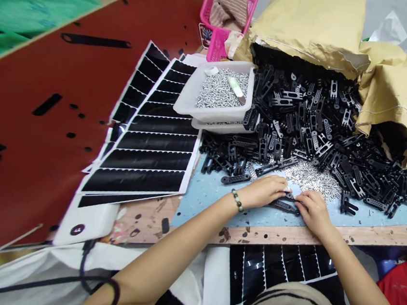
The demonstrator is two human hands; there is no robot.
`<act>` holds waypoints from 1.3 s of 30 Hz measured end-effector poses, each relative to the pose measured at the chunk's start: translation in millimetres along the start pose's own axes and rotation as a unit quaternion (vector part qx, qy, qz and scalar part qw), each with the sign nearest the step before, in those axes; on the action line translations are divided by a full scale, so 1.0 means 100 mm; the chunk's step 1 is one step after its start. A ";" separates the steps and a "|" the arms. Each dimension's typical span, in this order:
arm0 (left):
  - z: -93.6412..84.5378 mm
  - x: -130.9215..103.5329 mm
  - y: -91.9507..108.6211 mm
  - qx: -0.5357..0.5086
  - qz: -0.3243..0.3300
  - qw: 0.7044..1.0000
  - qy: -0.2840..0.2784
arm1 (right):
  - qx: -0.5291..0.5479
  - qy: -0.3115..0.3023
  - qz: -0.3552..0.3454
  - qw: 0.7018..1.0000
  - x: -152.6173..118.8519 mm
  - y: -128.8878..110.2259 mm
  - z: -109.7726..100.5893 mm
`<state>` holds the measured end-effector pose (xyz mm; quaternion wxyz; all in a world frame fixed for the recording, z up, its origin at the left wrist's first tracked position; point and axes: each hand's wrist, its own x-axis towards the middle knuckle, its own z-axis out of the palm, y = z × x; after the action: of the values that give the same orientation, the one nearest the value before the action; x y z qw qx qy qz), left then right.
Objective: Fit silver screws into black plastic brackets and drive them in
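Near the table's front edge, my left hand (267, 190), with a beaded bracelet at the wrist, has its fingers closed on a small black plastic part (288, 196). My right hand (312, 208) pinches the other end of that part, thumb and forefinger together. Another black piece (283, 206) lies just under my fingers on the blue sheet (216, 197). Right behind the hands is a loose pile of small silver screws (313, 177). Beyond it spreads a large heap of black plastic parts (302, 114), spilling out of a brown paper sack (311, 23).
A white tub (191, 90) of screws holds a small pale-handled tool (236, 89). Sheets of black strips (150, 142) lie left of it. Pink baskets (253, 5) stand behind. A red-brown board (43, 155) fills the left. A second paper sack (395, 90) sits at right.
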<state>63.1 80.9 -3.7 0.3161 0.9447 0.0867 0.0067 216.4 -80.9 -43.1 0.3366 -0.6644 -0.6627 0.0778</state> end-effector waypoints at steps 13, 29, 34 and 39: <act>-0.01 -0.04 0.00 -0.009 -0.006 1.000 -0.002 | -0.018 -0.015 -0.019 1.000 -0.05 -0.04 0.04; -0.10 -0.19 0.26 0.185 -0.076 0.950 0.238 | 0.003 -0.076 -0.024 0.997 0.92 -0.10 -0.08; -0.04 0.02 0.24 0.158 -0.085 0.969 0.171 | 0.021 0.015 0.048 0.999 0.67 0.17 -0.53; -0.13 0.06 0.34 0.088 -0.108 0.966 0.217 | -0.187 0.138 0.255 0.939 0.77 0.85 -1.09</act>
<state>73.8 62.8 26.6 0.2046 0.9296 0.2553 0.1698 355.2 -37.1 19.6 0.2634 -0.8663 -0.4206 -0.0567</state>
